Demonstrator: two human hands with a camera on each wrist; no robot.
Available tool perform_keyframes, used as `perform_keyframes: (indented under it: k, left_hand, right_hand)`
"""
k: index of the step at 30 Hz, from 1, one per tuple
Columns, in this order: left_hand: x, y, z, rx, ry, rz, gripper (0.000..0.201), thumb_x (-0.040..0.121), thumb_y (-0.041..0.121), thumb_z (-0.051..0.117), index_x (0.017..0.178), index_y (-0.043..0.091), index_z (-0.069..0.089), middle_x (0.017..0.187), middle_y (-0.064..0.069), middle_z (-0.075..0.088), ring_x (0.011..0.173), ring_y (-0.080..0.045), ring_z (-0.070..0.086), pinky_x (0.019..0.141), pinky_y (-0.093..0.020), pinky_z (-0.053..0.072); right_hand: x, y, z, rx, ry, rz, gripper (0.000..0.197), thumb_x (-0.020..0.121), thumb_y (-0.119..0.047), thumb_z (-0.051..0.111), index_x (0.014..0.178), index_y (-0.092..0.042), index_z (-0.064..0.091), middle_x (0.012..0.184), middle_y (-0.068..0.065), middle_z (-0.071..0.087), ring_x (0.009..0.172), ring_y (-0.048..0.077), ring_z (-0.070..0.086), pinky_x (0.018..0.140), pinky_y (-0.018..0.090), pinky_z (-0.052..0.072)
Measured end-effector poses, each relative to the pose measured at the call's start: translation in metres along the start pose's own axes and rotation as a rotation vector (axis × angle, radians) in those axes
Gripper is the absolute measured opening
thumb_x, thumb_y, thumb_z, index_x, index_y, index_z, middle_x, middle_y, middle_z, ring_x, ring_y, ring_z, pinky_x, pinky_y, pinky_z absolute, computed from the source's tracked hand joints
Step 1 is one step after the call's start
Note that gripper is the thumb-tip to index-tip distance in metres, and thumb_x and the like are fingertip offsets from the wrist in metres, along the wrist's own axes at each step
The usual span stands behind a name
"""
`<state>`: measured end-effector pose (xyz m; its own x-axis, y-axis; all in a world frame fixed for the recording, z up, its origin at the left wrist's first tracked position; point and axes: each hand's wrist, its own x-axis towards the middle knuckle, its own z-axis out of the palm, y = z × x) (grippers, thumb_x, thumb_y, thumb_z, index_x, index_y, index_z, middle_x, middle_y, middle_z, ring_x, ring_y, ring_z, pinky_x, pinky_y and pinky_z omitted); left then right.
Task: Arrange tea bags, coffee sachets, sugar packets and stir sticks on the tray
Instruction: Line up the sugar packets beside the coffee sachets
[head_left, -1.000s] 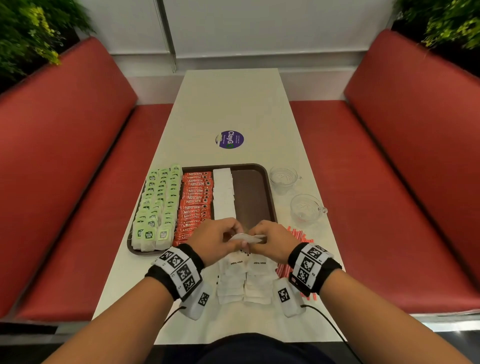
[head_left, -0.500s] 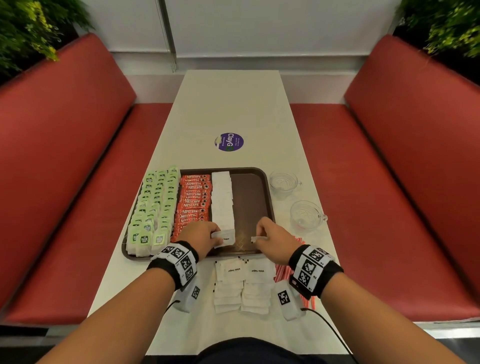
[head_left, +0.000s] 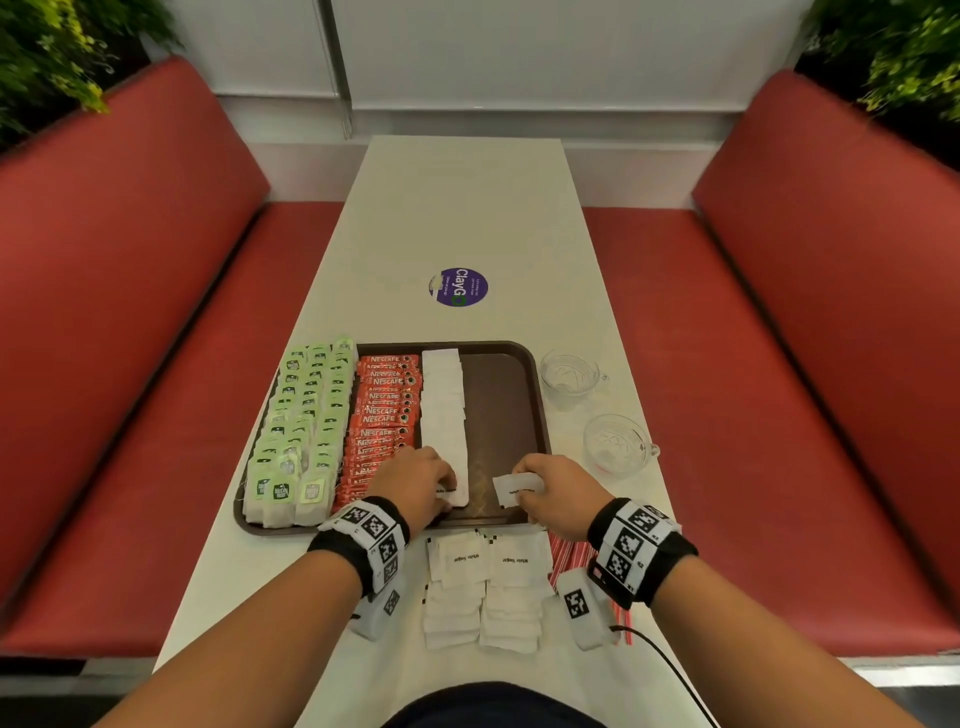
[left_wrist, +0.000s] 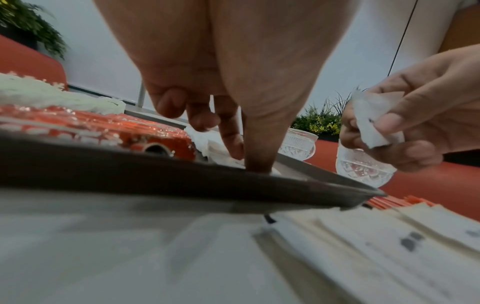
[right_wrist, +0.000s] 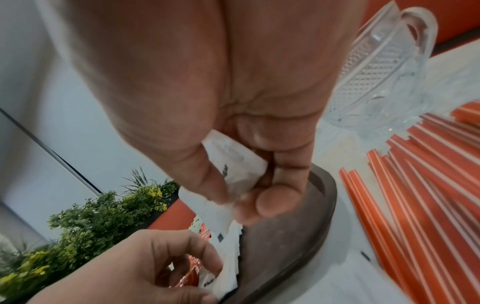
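A brown tray (head_left: 530, 364) holds rows of green tea bags (head_left: 304, 421), red coffee sachets (head_left: 387, 410) and a column of white sugar packets (head_left: 442, 410). My left hand (head_left: 440, 487) is at the near end of that column, thumb and index finger pinching the nearest packet (head_left: 453, 496) down against the tray (left_wrist: 155, 174). My right hand (head_left: 537, 486) pinches another sugar packet (head_left: 508, 492) (right_wrist: 233, 164) just above the tray's bare right part. Loose sugar packets (head_left: 485, 587) lie in two piles on the table in front of the tray. Red stir sticks (right_wrist: 415, 185) lie right of the tray, partly hidden under my right wrist.
Two cut-glass cups (head_left: 569, 374) (head_left: 618, 447) stand right of the tray. A round purple sticker (head_left: 458, 287) sits on the white table beyond it. Red bench seats (head_left: 130, 364) flank the table on both sides, with plants in the far corners.
Both hands moved forward from above the loose piles to the tray's near end. The left set its packet down at the end of the white column; the right carried one over the bare part.
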<state>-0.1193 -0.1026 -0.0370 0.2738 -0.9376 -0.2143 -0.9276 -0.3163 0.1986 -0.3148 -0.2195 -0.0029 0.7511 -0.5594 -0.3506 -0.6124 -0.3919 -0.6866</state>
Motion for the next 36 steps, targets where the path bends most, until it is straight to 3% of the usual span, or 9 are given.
perform_keyframes:
  k: [6,10,13,15,18,22,27,31,36]
  left_hand:
    - [0.006,0.000,-0.004,-0.001,0.007,0.029,0.022,0.088,0.037,0.071,0.110,0.032,0.069,0.118,0.008,0.061,0.106,-0.016,0.053,0.095,-0.034,0.046]
    - [0.003,0.003,-0.011,-0.160,0.063,0.055,0.020,0.093,0.046,0.061,0.103,0.032,0.071,0.108,0.012,0.066,0.101,-0.012,0.056,0.091,-0.033,0.047]
    - [-0.004,0.011,-0.021,-0.417,0.137,0.121,0.021,0.096,0.045,0.057,0.100,0.031,0.073,0.098,0.016,0.068,0.086,0.004,0.054,0.078,-0.019,0.041]
    - [-0.008,0.017,-0.025,-0.429,0.123,0.181,0.019,0.095,0.045,0.060,0.101,0.033,0.072,0.092,0.019,0.067,0.080,0.009,0.051,0.070,-0.011,0.033]
    - [-0.009,0.018,-0.024,-0.363,0.098,0.183,0.014,0.095,0.042,0.061,0.103,0.036,0.071,0.092,0.018,0.066,0.082,0.002,0.052,0.076,-0.022,0.041]
    - [-0.008,0.008,-0.027,-0.365,0.165,0.044,0.011,0.097,0.034,0.060,0.103,0.031,0.069,0.090,0.018,0.061,0.077,-0.001,0.050,0.073,-0.023,0.038]
    - [-0.012,-0.013,-0.026,-0.325,0.094,-0.133,0.013,0.098,0.030,0.059,0.107,0.026,0.068,0.092,0.010,0.065,0.085,-0.010,0.058,0.076,-0.024,0.042]
    - [-0.016,-0.016,-0.013,-0.278,-0.005,-0.170,0.015,0.093,0.028,0.066,0.108,0.027,0.068,0.091,0.010,0.063,0.088,-0.011,0.059,0.078,-0.023,0.044]
    - [-0.013,-0.014,-0.008,-0.228,0.009,-0.201,0.017,0.089,0.033,0.069,0.105,0.029,0.063,0.088,0.011,0.063,0.087,-0.013,0.059,0.085,-0.033,0.052]
  right_hand:
    - [0.006,-0.002,-0.001,0.037,-0.024,-0.010,0.007,0.093,-0.017,0.066,0.099,-0.018,0.063,0.088,0.000,0.070,0.068,0.011,0.072,0.065,0.027,0.060]
    - [0.009,-0.003,0.000,0.042,-0.023,-0.003,0.008,0.093,-0.021,0.068,0.097,-0.018,0.062,0.080,-0.004,0.068,0.060,0.006,0.070,0.055,0.017,0.051]
    - [0.011,-0.004,0.000,0.062,-0.025,-0.033,0.009,0.092,-0.021,0.069,0.096,-0.016,0.062,0.083,-0.001,0.070,0.062,0.009,0.071,0.062,0.026,0.058]
    - [0.011,-0.005,0.002,0.078,-0.035,-0.056,0.007,0.092,-0.021,0.069,0.093,-0.018,0.063,0.082,0.002,0.072,0.064,0.011,0.072,0.068,0.035,0.061]
    - [0.013,-0.006,0.006,0.087,-0.036,-0.071,0.009,0.090,-0.024,0.071,0.089,-0.023,0.061,0.078,0.003,0.073,0.067,0.015,0.071,0.070,0.038,0.059]
    - [0.013,-0.001,0.005,-0.080,0.028,-0.062,0.027,0.080,-0.034,0.081,0.093,-0.025,0.059,0.087,-0.009,0.064,0.077,0.006,0.059,0.068,0.021,0.048]
    - [0.007,0.007,0.002,-0.360,-0.125,-0.045,0.033,0.076,-0.044,0.081,0.094,-0.024,0.063,0.091,-0.009,0.063,0.085,0.012,0.061,0.076,0.030,0.053]
    - [0.003,0.004,0.003,-0.454,-0.200,-0.032,0.039,0.073,-0.051,0.081,0.096,-0.025,0.064,0.093,-0.009,0.062,0.087,0.012,0.059,0.075,0.029,0.052]
    - [-0.001,-0.002,0.012,-0.543,-0.249,-0.055,0.047,0.071,-0.054,0.082,0.103,-0.026,0.063,0.101,-0.006,0.061,0.092,0.016,0.057,0.080,0.031,0.052]
